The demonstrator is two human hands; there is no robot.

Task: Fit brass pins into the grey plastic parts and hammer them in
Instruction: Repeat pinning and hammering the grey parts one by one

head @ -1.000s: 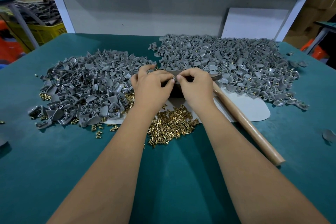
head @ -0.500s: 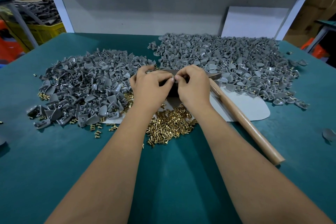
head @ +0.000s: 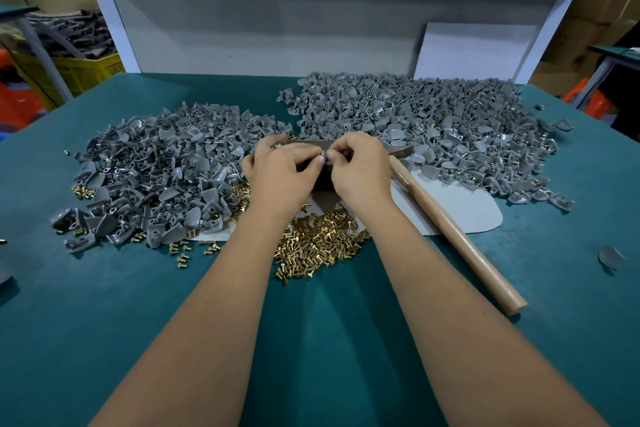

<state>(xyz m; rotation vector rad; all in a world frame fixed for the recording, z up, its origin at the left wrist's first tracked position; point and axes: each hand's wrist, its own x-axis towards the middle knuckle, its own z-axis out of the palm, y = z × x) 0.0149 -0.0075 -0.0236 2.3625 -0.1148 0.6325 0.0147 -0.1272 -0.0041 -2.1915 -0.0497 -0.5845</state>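
This is a small factory or assembly workshop. A green-topped workbench (head: 104,305) carries two big heaps of identical grey plastic parts (head: 162,170), loose brass pins (head: 322,239) and a wooden-handled hammer (head: 457,236). Behind stand cardboard boxes (head: 602,21) and a yellow crate (head: 83,69) of scrap.

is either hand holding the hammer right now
No, the hammer lies on the table beside the right hand, untouched; both hands pinch a small part.

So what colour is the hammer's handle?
Light tan wood; the hammer handle shows clearly in the head view.
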